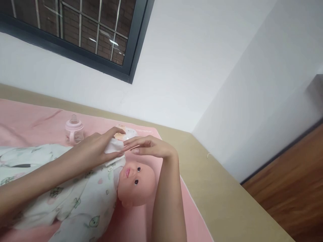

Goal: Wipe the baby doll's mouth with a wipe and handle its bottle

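Note:
A baby doll (136, 183) in a white printed sleepsuit lies on its back on a pink mat (30, 121), head toward the right. My left hand (93, 148) is closed on a small white wipe (113, 147) just above the doll's chin and collar. My right hand (148, 147) reaches in from below with fingers stretched out flat; its fingertips touch the wipe's edge above the doll's face.
A pink baby bottle (74, 130) stands on the mat behind the doll. A white patterned packet (127, 131) lies partly hidden behind my hands. The mat rests on a tan surface (219, 195) against a white wall, under a dark-framed window (75, 30). Wooden floor (295, 188) shows on the right.

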A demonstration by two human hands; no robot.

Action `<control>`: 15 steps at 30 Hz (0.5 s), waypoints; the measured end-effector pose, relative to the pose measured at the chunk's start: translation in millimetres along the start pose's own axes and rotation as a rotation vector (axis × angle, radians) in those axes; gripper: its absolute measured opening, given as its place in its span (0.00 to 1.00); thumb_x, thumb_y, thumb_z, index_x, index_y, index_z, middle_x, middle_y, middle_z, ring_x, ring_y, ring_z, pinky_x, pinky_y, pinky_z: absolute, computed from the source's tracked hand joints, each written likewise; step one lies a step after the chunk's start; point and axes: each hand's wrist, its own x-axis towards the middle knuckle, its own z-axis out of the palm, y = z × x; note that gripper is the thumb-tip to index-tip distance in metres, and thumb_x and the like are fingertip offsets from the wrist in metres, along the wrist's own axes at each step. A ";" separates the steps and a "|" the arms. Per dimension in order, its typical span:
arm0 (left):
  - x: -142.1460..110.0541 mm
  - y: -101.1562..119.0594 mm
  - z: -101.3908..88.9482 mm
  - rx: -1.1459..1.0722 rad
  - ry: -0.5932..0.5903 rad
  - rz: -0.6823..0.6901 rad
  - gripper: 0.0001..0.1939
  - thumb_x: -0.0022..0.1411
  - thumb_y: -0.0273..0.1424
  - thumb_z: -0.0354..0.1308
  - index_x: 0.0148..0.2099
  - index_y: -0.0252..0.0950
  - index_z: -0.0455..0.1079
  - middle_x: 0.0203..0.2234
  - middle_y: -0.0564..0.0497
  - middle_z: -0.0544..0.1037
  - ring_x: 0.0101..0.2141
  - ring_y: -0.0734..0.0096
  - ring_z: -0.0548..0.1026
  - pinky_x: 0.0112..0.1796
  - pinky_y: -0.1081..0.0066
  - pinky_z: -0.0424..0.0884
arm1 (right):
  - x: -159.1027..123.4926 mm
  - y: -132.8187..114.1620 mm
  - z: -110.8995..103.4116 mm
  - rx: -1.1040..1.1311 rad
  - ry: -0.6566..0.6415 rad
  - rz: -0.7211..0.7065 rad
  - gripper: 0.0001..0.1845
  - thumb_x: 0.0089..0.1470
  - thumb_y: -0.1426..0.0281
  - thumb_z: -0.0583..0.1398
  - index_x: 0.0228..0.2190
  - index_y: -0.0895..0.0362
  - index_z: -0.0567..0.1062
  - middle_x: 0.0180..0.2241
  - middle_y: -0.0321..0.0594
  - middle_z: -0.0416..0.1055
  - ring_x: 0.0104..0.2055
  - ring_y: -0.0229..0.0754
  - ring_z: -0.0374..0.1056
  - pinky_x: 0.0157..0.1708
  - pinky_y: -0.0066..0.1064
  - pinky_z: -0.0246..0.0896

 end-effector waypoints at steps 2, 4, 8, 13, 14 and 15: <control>0.6 -0.1 -0.8 -0.008 -0.021 -0.020 0.35 0.51 0.55 0.50 0.57 0.43 0.59 0.28 0.49 0.76 0.33 0.48 0.75 0.33 0.62 0.67 | 3.1 -8.0 6.7 -0.045 0.025 0.042 0.15 0.55 0.64 0.60 0.44 0.50 0.77 0.52 0.37 0.70 0.58 0.39 0.63 0.56 0.33 0.60; 0.6 0.7 -4.8 -0.016 -0.035 -0.040 0.37 0.50 0.56 0.51 0.58 0.43 0.58 0.27 0.49 0.75 0.33 0.48 0.75 0.33 0.62 0.67 | 3.5 -9.9 9.5 -0.079 0.086 0.063 0.15 0.56 0.64 0.59 0.45 0.50 0.76 0.51 0.37 0.71 0.56 0.39 0.65 0.57 0.35 0.60; 1.0 -2.8 -23.0 -0.105 0.063 -0.047 0.41 0.47 0.59 0.53 0.58 0.43 0.57 0.37 0.47 0.76 0.39 0.48 0.75 0.37 0.61 0.68 | -0.9 -2.6 4.3 -0.044 0.262 0.045 0.14 0.55 0.63 0.59 0.43 0.51 0.78 0.49 0.38 0.72 0.53 0.40 0.66 0.57 0.37 0.59; 6.4 -22.8 -52.2 -0.186 0.184 -0.088 0.34 0.50 0.59 0.53 0.55 0.46 0.61 0.37 0.51 0.77 0.41 0.55 0.75 0.40 0.62 0.69 | 1.1 37.3 -9.1 0.149 0.521 0.129 0.17 0.50 0.58 0.62 0.41 0.52 0.79 0.49 0.41 0.73 0.48 0.40 0.70 0.55 0.39 0.61; 8.2 -28.6 -57.4 -0.185 0.208 -0.105 0.34 0.50 0.58 0.54 0.54 0.46 0.62 0.37 0.51 0.77 0.41 0.55 0.74 0.40 0.62 0.69 | 3.0 49.7 -10.7 0.197 0.556 0.147 0.18 0.49 0.57 0.63 0.40 0.53 0.79 0.48 0.42 0.73 0.46 0.40 0.70 0.54 0.39 0.62; 10.2 -35.0 -62.1 -0.183 0.230 -0.128 0.33 0.50 0.58 0.55 0.53 0.45 0.63 0.37 0.51 0.77 0.41 0.56 0.74 0.40 0.62 0.69 | 4.9 63.0 -11.6 0.243 0.588 0.173 0.19 0.47 0.57 0.63 0.39 0.54 0.79 0.47 0.43 0.74 0.44 0.40 0.70 0.52 0.39 0.63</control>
